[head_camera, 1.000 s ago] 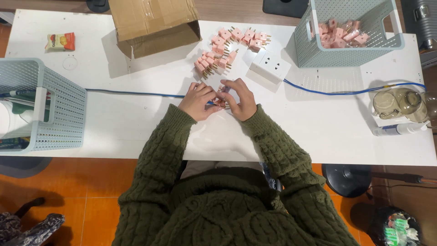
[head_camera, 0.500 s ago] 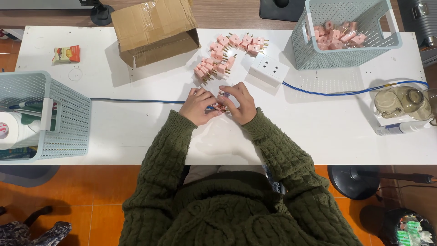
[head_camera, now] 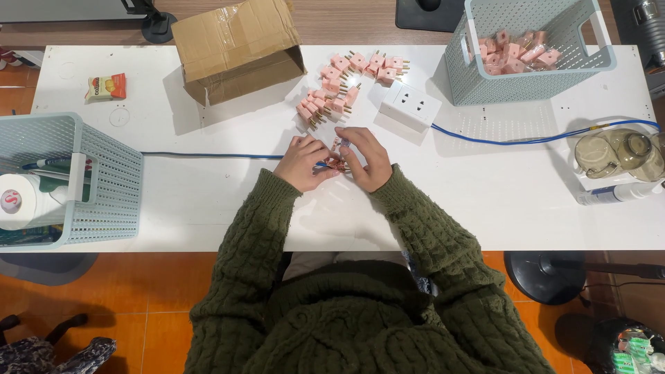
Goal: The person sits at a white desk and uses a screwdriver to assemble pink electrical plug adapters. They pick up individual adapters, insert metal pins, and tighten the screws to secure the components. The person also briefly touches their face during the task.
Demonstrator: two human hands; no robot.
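**A:** Where were your hands at that moment?

**B:** You had both of them together at the middle of the white table (head_camera: 208, 208), close in front of you. Your left hand (head_camera: 303, 163) and your right hand (head_camera: 367, 158) were curled around a small pink plug adapter (head_camera: 337, 163), fingers bent over it from both sides. Something blue and thin showed between your hands beside the adapter; I couldn't tell what it was.

**A:** So both were gripping it?

**B:** Yes, both were closed on that one piece, which sat just above the tabletop between your palms.

**A:** What lay around you?

**B:** Just beyond your fingers there was a loose pile of pink adapters (head_camera: 331, 100) with brass pins, spreading up toward the far edge. Right of the pile stood a white socket block (head_camera: 410, 107), and a blue cable (head_camera: 499, 140) ran from it across the table. An open cardboard box (head_camera: 235, 48) lay on its side at the far left of the pile. A pale blue basket (head_camera: 478, 76) at the far right held more pink adapters; a second basket (head_camera: 104, 187) stood at your left, holding a roll of tape. A small snack packet (head_camera: 107, 86) lay near the far left corner.
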